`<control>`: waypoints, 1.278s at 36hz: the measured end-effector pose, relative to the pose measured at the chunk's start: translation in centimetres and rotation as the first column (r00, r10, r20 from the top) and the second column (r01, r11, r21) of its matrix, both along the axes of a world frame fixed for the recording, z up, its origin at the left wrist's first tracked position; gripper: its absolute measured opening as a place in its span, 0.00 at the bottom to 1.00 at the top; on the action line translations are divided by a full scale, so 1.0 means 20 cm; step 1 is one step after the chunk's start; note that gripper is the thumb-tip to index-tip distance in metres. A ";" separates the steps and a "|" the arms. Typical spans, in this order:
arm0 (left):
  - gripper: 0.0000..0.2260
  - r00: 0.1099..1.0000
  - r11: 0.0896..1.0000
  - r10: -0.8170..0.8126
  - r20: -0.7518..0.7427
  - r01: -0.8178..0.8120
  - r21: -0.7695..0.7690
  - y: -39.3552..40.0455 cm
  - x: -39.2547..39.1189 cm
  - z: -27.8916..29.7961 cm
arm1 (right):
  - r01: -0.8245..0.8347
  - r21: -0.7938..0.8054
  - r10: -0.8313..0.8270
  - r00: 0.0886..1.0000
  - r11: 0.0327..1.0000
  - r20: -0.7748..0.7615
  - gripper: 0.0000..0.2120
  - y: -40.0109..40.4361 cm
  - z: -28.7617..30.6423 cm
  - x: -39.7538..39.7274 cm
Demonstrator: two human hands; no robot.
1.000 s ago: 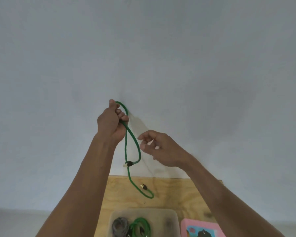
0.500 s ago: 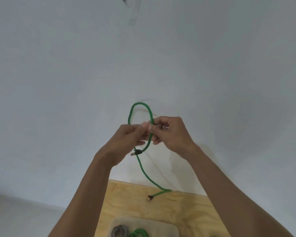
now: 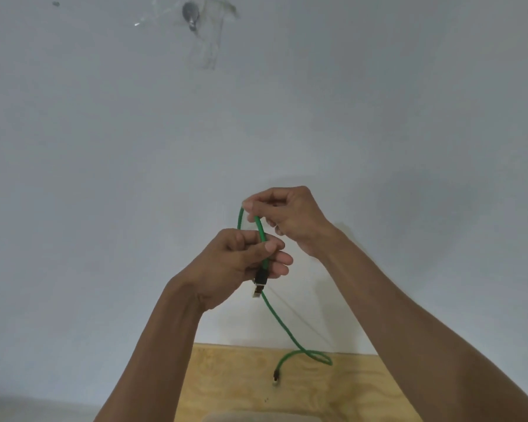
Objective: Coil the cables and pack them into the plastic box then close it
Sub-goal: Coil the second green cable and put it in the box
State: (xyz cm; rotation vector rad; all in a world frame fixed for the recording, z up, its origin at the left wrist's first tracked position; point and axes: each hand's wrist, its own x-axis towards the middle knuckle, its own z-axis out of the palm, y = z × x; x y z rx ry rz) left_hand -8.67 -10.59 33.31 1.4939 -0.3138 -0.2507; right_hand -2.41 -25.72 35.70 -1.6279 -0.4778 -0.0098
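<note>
the left hand (image 3: 241, 263) was raised in front of a pale wall (image 3: 104, 178), its fingers curled around the green cable (image 3: 279, 321) just above a black connector (image 3: 260, 280) that hung below the fingers with its metal tip pointing down. from that grip the cable rose in a narrow loop to the right hand (image 3: 287, 219), which sat a little higher and just to the right and pinched the top of the loop between thumb and fingertips. below the left hand the cable dropped down and to the right, curled into a small bend over the far edge of the wooden surface (image 3: 226, 385), and ended in a second connector (image 3: 276, 376) lying on the wood. at the bottom edge of the view a pale sliver of the plastic box (image 3: 256, 418) showed, too little to tell what it held. high on the wall was a small dark mark (image 3: 189, 13) with scuffs around it.
</note>
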 end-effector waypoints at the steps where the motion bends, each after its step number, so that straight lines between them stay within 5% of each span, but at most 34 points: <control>1: 0.13 1.000 1.000 -0.025 -0.003 0.025 -0.016 -0.01 0.01 0.00 | -0.013 -0.004 0.013 1.000 1.000 -0.017 0.10 0.00 0.00 0.00; 7: 0.10 0.999 0.960 -0.045 0.016 0.047 -0.277 -0.09 0.05 0.03 | -0.216 0.159 0.246 0.948 0.963 -0.204 0.13 -0.05 -0.09 0.02; 12: 0.11 1.000 0.924 0.006 0.020 0.002 -0.383 -0.18 0.07 0.12 | -0.304 0.101 0.313 0.945 0.947 -0.092 0.28 -0.06 -0.20 -0.01; 13: 0.12 0.999 0.923 0.024 0.030 -0.011 -0.384 -0.19 0.08 0.14 | -0.288 0.093 0.294 0.954 0.953 -0.064 0.27 -0.05 -0.22 -0.02; 16: 0.13 0.992 0.925 0.091 0.084 -0.053 -0.376 -0.19 0.14 0.21 | -0.090 0.069 0.093 0.995 0.994 -0.035 0.02 -0.02 -0.29 -0.05; 21: 0.10 0.954 0.929 0.226 0.199 -0.150 -0.338 -0.15 0.25 0.27 | 0.040 -0.015 -0.040 0.999 0.999 -0.032 0.09 0.01 -0.34 -0.08; 29: 0.08 0.934 0.937 0.287 0.212 -0.227 -0.266 -0.09 0.37 0.19 | 0.456 -0.258 -0.370 0.873 0.852 0.319 0.08 0.00 -0.31 -0.09; 38: 0.08 0.926 0.971 0.239 0.292 -0.219 -0.099 -0.07 0.38 0.12 | 0.464 -0.534 -0.248 0.870 0.707 0.427 0.10 -0.07 -0.18 -0.17; 46: 0.08 0.915 0.955 0.292 0.279 -0.261 -0.142 -0.09 0.42 0.05 | 0.389 -0.726 -0.035 0.892 0.567 0.450 0.13 -0.09 -0.14 -0.15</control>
